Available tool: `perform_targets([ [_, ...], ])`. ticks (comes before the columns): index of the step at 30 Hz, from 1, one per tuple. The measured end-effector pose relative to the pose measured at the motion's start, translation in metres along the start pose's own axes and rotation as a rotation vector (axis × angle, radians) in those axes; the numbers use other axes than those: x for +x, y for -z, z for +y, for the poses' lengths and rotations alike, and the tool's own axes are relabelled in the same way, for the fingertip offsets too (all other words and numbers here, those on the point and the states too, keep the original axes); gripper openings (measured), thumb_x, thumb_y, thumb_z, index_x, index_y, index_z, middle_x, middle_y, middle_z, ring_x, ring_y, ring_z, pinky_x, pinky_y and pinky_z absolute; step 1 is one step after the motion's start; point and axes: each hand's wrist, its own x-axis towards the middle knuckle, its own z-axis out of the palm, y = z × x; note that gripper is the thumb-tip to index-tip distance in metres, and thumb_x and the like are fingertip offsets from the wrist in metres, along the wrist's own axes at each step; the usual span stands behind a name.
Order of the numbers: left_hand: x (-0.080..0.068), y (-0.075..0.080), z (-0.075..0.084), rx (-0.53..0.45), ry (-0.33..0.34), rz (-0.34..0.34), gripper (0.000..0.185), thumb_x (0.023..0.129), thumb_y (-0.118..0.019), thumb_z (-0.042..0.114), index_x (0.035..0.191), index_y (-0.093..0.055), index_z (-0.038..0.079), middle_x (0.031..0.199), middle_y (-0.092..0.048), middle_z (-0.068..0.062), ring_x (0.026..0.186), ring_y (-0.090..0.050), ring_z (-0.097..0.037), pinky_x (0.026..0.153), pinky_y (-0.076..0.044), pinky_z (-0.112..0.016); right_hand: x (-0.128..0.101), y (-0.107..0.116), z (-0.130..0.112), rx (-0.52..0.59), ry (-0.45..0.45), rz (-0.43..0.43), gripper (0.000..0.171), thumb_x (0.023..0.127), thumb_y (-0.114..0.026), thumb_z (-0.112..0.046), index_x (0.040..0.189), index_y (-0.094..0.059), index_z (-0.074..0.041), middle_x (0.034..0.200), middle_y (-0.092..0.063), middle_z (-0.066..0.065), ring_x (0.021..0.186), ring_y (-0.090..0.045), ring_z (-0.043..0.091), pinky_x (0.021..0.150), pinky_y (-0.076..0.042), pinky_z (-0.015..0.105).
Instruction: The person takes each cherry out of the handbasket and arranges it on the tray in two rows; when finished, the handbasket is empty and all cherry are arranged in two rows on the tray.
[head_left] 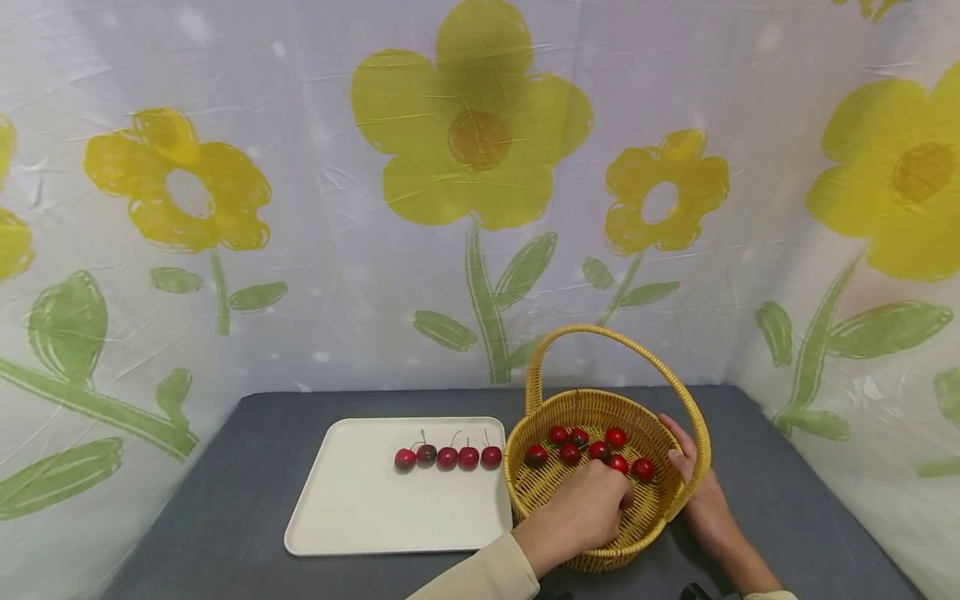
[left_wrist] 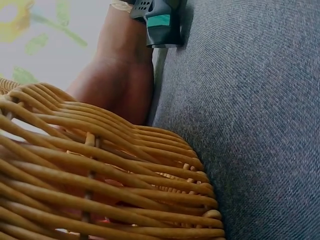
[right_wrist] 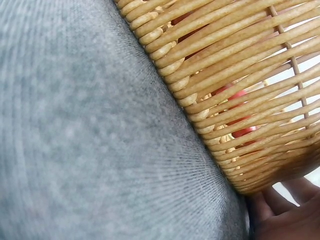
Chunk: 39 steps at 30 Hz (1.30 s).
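A woven yellow basket [head_left: 513, 467] with a tall handle [head_left: 622, 337] stands on the grey table and holds several red cherries [head_left: 570, 453]. My left hand [head_left: 617, 497] reaches down into it with curled fingers right beside a cherry [head_left: 619, 464]; the fingertips are hidden. My right hand [head_left: 690, 471] grips the basket's right rim, thumb inside. In the right wrist view the basket wall [right_wrist: 240, 75] shows red fruit [right_wrist: 243, 132] through the weave, with my fingers [right_wrist: 290, 215] below it. The left wrist view shows the basket wall [left_wrist: 100, 190] and my right wrist [left_wrist: 120, 85].
A white tray [head_left: 360, 508] lies left of the basket with a row of several cherries [head_left: 447, 457] along its far right part. Grey cloth [head_left: 247, 467] covers the table. A flowered sheet [head_left: 480, 208] hangs behind and at both sides.
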Motion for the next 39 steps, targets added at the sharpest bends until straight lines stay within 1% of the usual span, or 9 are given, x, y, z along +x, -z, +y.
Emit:
perform_targets([
  [4,0.0,0.001,-0.001,-0.016,0.016,-0.012,0.018,0.092,-0.079,0.006,0.087,-0.083,0.022,0.069,-0.067,0.012,0.059,-0.05,0.0,0.055,-0.04,-0.014,0.0,0.0,-0.001,0.001,0.004,-0.004,0.054,0.122,-0.032,-0.03,0.175,-0.027,-0.023,0.166,-0.043,0.005,0.136,-0.056,-0.006,0.099,-0.055,0.016],
  [7,0.001,0.0,-0.002,-0.024,-0.004,0.021,0.017,0.094,-0.077,0.007,0.097,-0.085,0.02,0.079,-0.074,0.011,0.064,-0.055,0.001,0.058,-0.043,-0.013,0.0,-0.001,-0.002,0.005,0.004,-0.009,0.054,0.122,-0.032,-0.031,0.175,-0.027,-0.023,0.167,-0.041,0.01,0.137,-0.056,-0.005,0.1,-0.054,0.016],
  [11,0.0,0.0,-0.003,-0.058,-0.068,0.136,0.017,0.098,-0.076,0.011,0.111,-0.085,0.018,0.099,-0.079,0.01,0.085,-0.068,0.0,0.075,-0.053,-0.01,0.0,0.0,-0.002,-0.003,-0.004,-0.018,0.054,0.122,-0.03,-0.032,0.176,-0.024,-0.024,0.172,-0.035,0.018,0.138,-0.054,-0.006,0.101,-0.053,0.014],
  [15,-0.001,0.003,-0.003,-0.113,-0.154,0.263,0.023,0.101,-0.075,0.013,0.123,-0.082,0.016,0.118,-0.08,0.008,0.109,-0.073,-0.003,0.098,-0.055,-0.012,0.001,0.0,-0.002,-0.016,0.003,-0.018,0.054,0.122,-0.029,-0.032,0.176,-0.024,-0.025,0.173,-0.031,0.022,0.138,-0.053,-0.009,0.101,-0.051,0.012],
  [18,-0.003,0.006,-0.004,-0.167,-0.213,0.36,0.026,0.102,-0.075,0.012,0.127,-0.081,0.014,0.125,-0.08,0.004,0.117,-0.073,-0.005,0.105,-0.053,-0.014,0.001,0.0,-0.001,-0.009,0.008,-0.026,0.054,0.122,-0.029,-0.031,0.176,-0.024,-0.025,0.174,-0.031,0.024,0.138,-0.053,-0.008,0.101,-0.051,0.012],
  [22,-0.011,0.015,-0.006,-0.272,-0.245,0.459,0.026,0.099,-0.077,0.008,0.125,-0.082,0.012,0.126,-0.081,0.0,0.121,-0.074,-0.007,0.107,-0.052,-0.015,0.002,0.0,0.001,-0.001,0.009,-0.038,0.054,0.123,-0.028,-0.03,0.176,-0.023,-0.025,0.174,-0.03,0.025,0.138,-0.053,-0.007,0.102,-0.053,0.014],
  [30,-0.049,0.05,-0.02,-0.551,-0.208,0.436,0.026,0.097,-0.081,0.006,0.122,-0.083,0.011,0.124,-0.082,0.0,0.123,-0.073,-0.006,0.108,-0.054,-0.018,0.003,-0.001,-0.001,-0.023,-0.013,-0.009,0.054,0.122,-0.03,-0.032,0.176,-0.025,-0.025,0.175,-0.03,0.021,0.137,-0.049,-0.011,0.103,-0.045,0.007],
  [35,-0.086,0.071,-0.046,-0.721,-0.139,0.411,0.028,0.095,-0.081,0.002,0.122,-0.083,0.011,0.124,-0.082,-0.001,0.116,-0.076,-0.008,0.103,-0.06,-0.026,0.002,-0.001,-0.001,0.029,-0.04,-0.006,0.055,0.122,-0.031,-0.031,0.176,-0.024,-0.023,0.172,-0.032,0.018,0.135,-0.053,-0.009,0.101,-0.049,0.01],
  [39,-0.119,0.086,-0.075,-0.736,-0.067,0.411,0.03,0.096,-0.081,0.003,0.122,-0.083,0.017,0.123,-0.082,-0.001,0.105,-0.078,-0.009,0.091,-0.065,-0.029,0.002,-0.001,-0.001,0.044,-0.046,0.002,0.055,0.122,-0.031,-0.03,0.176,-0.024,-0.022,0.171,-0.031,0.016,0.134,-0.054,-0.009,0.1,-0.049,0.011],
])
